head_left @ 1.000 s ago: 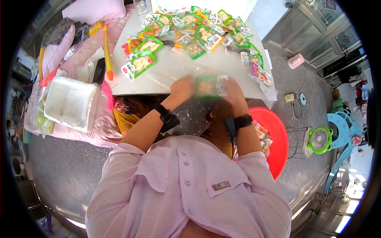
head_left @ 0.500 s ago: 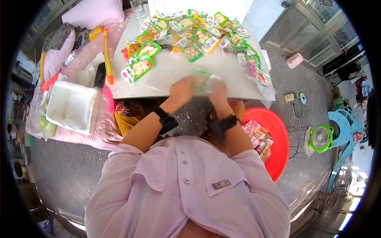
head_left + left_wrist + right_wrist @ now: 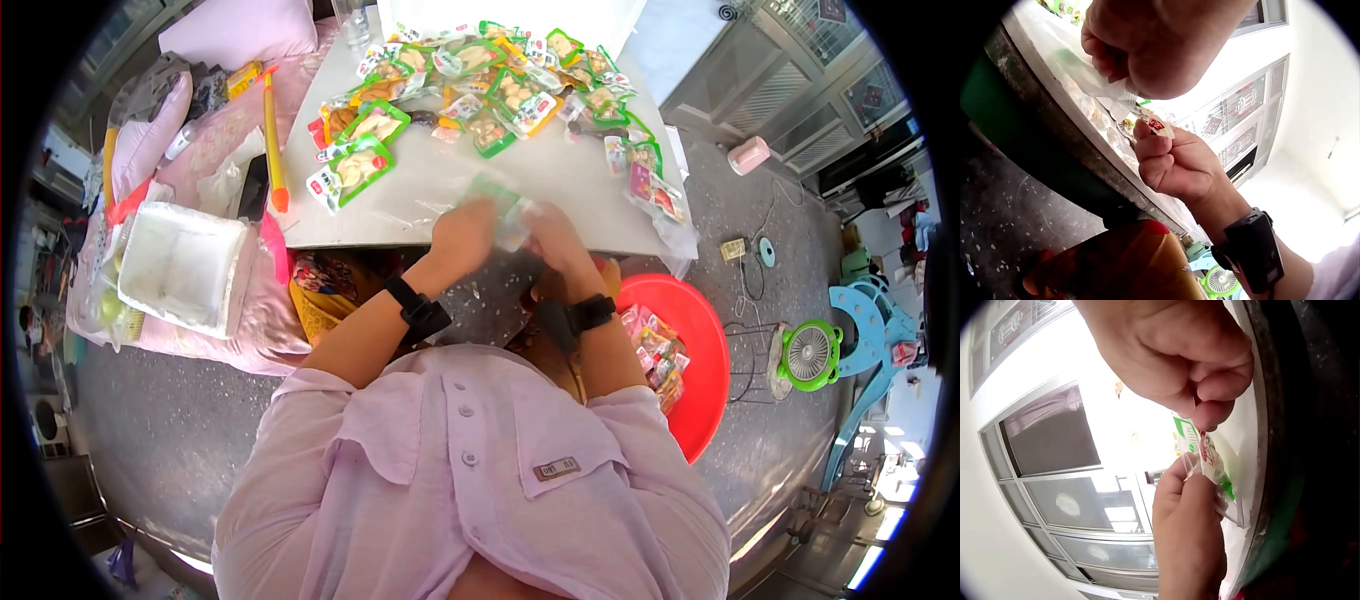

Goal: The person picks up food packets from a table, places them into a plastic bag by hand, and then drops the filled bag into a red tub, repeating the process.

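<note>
Over the table's near edge, a blurred, green-edged food packet (image 3: 493,192) with clear plastic around it is held between my two hands. My left hand (image 3: 465,238) has its fingers curled on the plastic, and in the right wrist view that same hand (image 3: 1188,531) grips the clear film around the packet. Close beside it, my right hand (image 3: 560,238) pinches the packet's white end. The left wrist view shows a red mark on that white end (image 3: 1157,125), just above my right thumb and fingers (image 3: 1154,147).
Several green- and orange-edged food packets (image 3: 515,92) lie across the back of the white table (image 3: 400,215). At lower right stands a red basin (image 3: 705,370) with small packets in it. A white foam box (image 3: 180,265) sits on the pink bedding at left.
The packet has gone from lying level between my hands to a slanted pose. My right hand has come left, nearer the left hand; the left hand has stayed about where it was.
</note>
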The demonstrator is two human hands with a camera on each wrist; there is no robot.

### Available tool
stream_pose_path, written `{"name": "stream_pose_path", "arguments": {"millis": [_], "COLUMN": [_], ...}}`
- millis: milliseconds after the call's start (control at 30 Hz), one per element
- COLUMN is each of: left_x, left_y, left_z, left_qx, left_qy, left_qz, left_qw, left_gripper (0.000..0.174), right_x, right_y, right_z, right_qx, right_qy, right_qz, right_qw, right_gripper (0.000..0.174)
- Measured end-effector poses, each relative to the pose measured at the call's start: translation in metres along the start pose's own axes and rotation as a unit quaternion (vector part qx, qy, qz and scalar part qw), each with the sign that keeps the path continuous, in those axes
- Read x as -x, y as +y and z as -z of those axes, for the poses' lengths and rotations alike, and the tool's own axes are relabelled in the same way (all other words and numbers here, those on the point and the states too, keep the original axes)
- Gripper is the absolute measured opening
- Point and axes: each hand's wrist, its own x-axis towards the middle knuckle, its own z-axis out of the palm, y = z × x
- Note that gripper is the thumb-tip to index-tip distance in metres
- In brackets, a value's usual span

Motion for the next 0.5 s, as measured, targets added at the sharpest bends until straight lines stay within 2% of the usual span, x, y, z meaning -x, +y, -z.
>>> {"name": "stream_pose_path", "arguments": {"millis": [100, 200, 300, 400, 500], "left_x": [0.003, 0.005, 0.006, 0.007, 0.008], "left_y": [0.006, 0.013, 0.013, 0.017, 0.01], "left_z": [0.001, 0.008, 0.01, 0.018, 0.005], "left_qx": [-0.006, 0.046, 0.046, 0.071, 0.053], "left_qy": [0.008, 0.041, 0.019, -0.028, 0.024], "left_qz": [-0.024, -0.069, -0.063, -0.056, -0.084], "left_qw": [1.0, 0.996, 0.997, 0.995, 0.995], "left_gripper": [0.015, 0.02, 0.024, 0.025, 0.025], "right_x": [-0.015, -0.016, -0.012, 0.002, 0.0], "right_y": [0.018, 0.017, 0.009, -0.008, -0.002], "right_z": [-0.009, -0.019, -0.01, -0.009, -0.009], "right_qx": [-0.141, -0.143, 0.04, 0.095, 0.0], "right_qy": [0.021, 0.045, -0.002, -0.036, -0.033], "right_qz": [0.052, 0.053, 0.015, -0.049, -0.051], "right_qw": [0.988, 0.987, 0.999, 0.994, 0.998], "right_gripper": [0.017, 0.018, 0.02, 0.02, 0.02]}}
